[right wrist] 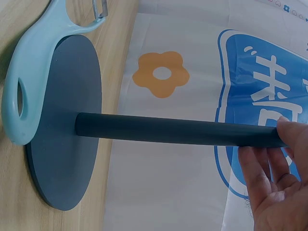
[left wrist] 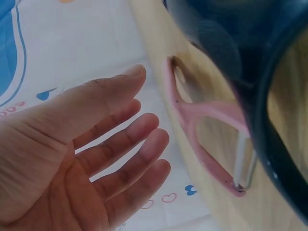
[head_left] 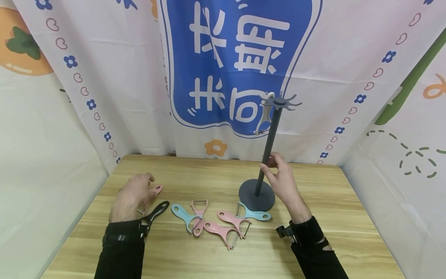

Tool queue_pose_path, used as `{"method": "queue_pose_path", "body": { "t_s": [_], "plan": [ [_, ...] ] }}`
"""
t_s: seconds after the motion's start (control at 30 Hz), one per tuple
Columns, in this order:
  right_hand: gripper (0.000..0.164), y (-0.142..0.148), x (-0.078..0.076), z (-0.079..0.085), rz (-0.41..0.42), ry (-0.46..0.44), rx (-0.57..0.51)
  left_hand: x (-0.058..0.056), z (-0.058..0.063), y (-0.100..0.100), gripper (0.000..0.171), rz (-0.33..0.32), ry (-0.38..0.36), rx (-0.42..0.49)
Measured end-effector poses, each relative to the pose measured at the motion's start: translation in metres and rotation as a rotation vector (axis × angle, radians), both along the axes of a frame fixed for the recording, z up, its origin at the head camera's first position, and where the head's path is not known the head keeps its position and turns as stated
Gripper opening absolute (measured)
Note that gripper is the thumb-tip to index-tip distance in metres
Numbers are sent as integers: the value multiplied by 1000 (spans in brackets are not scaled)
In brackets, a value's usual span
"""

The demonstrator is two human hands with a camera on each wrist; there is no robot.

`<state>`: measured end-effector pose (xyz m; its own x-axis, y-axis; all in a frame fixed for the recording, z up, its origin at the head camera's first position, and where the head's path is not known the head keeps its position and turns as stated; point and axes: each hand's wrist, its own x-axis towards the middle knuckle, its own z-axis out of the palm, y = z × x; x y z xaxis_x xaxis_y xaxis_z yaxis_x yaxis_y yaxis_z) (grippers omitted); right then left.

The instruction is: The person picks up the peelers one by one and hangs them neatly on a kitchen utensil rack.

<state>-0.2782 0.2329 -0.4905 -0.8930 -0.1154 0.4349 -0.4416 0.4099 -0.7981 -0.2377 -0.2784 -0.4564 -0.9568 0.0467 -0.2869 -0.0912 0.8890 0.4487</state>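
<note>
My right hand (head_left: 283,182) pinches the dark grey post (head_left: 269,145) of a hook stand, thumb on one side and fingers on the other. The stand's round base (head_left: 249,193) is on the table, and a white peeler (head_left: 266,114) hangs from a hook at its top. At the left, my left hand (head_left: 130,195) hovers over a pink peeler (left wrist: 185,113), partly hiding it in the head view. Its fingers are loosely spread and apart from the peeler in the left wrist view. A black peeler (head_left: 158,211) lies beside the left wrist.
Between the hands lie a blue peeler (head_left: 181,213) crossing a pink peeler (head_left: 197,231), and two more pink peelers (head_left: 217,229). Another blue peeler (head_left: 258,215) sits against the stand's base. A printed cloth (head_left: 139,116) hangs behind the wooden table (head_left: 195,263).
</note>
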Motion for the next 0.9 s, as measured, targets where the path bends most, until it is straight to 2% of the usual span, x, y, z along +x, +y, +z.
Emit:
{"method": "queue_pose_path", "body": {
  "t_s": [0.1,0.13,0.23,0.33,0.67,0.8,0.9],
  "plan": [
    [47,-2,-1,3,-37,-25,23,0,-3,-1,68,3,-23,2],
    [46,-8,10,17,-64,-57,57,0,-4,-1,67,1,-27,-5],
    [43,-20,25,37,-93,-69,88,-1,-7,-2,64,-10,-26,-38],
    [43,-24,30,43,-114,-91,108,-1,-9,-3,61,-12,-36,-44],
    [41,-22,28,42,-106,-96,94,1,-15,-3,38,23,-57,30],
    [41,-21,27,41,-105,-94,90,6,-15,-2,40,43,-70,50],
    [41,-22,27,41,-106,-92,89,9,-14,0,42,48,-48,38]
  ]
}}
